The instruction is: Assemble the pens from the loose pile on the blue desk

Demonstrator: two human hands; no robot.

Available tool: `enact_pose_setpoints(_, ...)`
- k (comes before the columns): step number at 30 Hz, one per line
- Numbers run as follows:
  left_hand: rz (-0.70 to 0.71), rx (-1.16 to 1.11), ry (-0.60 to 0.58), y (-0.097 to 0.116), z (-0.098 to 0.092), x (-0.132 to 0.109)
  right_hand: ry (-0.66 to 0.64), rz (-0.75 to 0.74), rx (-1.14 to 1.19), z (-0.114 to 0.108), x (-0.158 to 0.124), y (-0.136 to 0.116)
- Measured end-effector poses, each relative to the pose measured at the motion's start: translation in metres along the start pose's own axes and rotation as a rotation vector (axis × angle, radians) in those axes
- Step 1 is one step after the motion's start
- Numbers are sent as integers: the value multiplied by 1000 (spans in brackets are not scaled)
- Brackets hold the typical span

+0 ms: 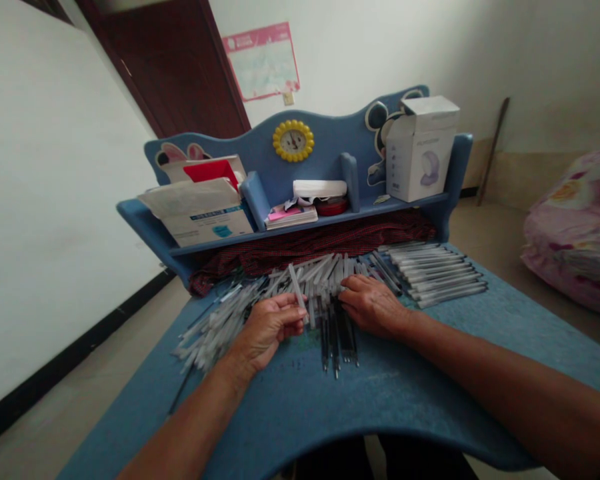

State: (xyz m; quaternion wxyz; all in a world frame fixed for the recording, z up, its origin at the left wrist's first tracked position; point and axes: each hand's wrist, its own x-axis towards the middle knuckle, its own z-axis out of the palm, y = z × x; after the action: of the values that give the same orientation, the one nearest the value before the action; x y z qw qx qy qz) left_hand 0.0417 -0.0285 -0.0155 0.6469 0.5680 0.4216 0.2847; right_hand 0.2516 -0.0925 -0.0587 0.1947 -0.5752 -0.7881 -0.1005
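A wide heap of clear pen barrels (260, 293) lies across the back of a blue desk (330, 407). My left hand (265, 330) is closed in a pinch on one clear pen barrel (298, 288), which stands tilted above the heap. My right hand (373, 305) rests palm down on the heap, fingers curled onto the barrels; what it grips, if anything, is hidden. Between my hands lies a small bunch of dark pen refills (337, 337). A neat row of finished pens (437, 273) lies to the right.
A blue shelf (310, 227) at the desk's back carries papers (200, 210), a white box (420, 150), small books and a yellow clock (293, 141). Red checked cloth (320, 243) lies under it. A pink bed cover (575, 227) is at right, a dark door (175, 67) behind.
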Motion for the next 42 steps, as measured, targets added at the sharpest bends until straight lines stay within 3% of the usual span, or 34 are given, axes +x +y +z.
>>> enact_pose_setpoints(42,36,81,11,-11,-2,5,-28,32,-44,-1,0,0)
